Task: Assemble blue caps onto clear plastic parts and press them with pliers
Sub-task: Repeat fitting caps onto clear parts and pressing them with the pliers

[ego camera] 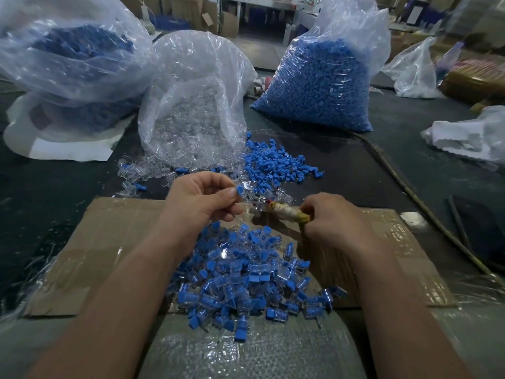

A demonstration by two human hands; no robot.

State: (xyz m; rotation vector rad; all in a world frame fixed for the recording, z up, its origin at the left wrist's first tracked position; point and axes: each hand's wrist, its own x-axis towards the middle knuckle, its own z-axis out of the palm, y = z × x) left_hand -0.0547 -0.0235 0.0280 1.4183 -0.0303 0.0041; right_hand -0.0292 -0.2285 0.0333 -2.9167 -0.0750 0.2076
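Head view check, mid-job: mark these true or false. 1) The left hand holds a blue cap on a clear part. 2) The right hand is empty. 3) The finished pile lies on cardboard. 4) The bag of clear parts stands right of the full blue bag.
1) True: the left hand pinches a blue cap on a clear part.
2) False: the right hand grips the pliers by their wrapped handle.
3) True: the finished pile lies on the cardboard.
4) False: the bag of clear parts stands left of the full blue bag.
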